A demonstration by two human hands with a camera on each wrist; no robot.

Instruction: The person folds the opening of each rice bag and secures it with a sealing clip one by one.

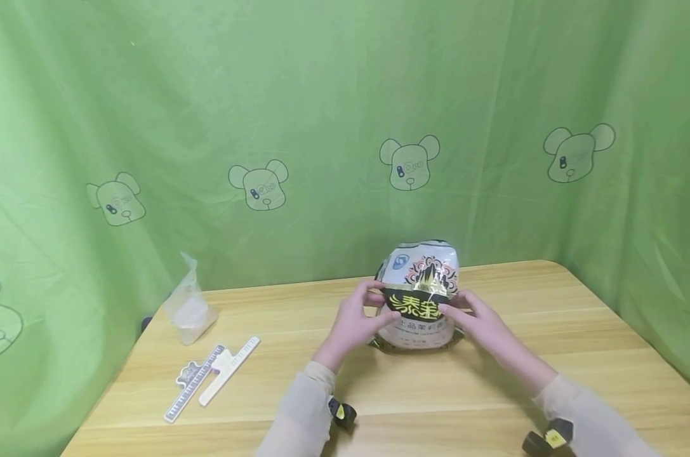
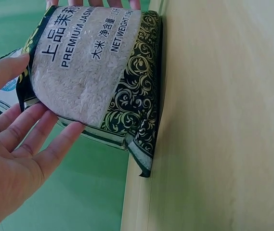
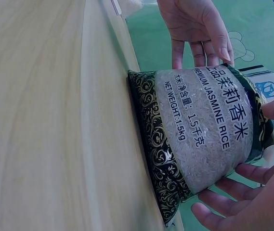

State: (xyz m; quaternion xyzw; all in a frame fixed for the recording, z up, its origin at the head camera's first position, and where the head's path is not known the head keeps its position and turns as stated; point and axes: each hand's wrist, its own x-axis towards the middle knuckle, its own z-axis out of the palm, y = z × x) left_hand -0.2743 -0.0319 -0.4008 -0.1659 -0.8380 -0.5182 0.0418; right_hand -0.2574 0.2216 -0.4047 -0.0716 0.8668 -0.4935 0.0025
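A bag of jasmine rice (image 1: 419,298) stands upright on the wooden table (image 1: 579,355), near its far edge, with the top folded forward. My left hand (image 1: 358,317) holds the bag's left side, thumb on the front and fingers behind. My right hand (image 1: 482,320) holds the right side the same way. In the left wrist view the rice bag (image 2: 88,72) lies between the thumb and straight fingers of my left hand (image 2: 16,144). From the right wrist, the rice bag (image 3: 199,130) shows its clear window of grains, with my right hand (image 3: 252,197) below and my left hand (image 3: 194,29) above.
A small clear plastic bag (image 1: 189,308) with white contents sits at the table's far left. Two white ruler-like strips (image 1: 213,374) lie in front of it. A green curtain with bear prints (image 1: 322,127) closes in the back and both sides.
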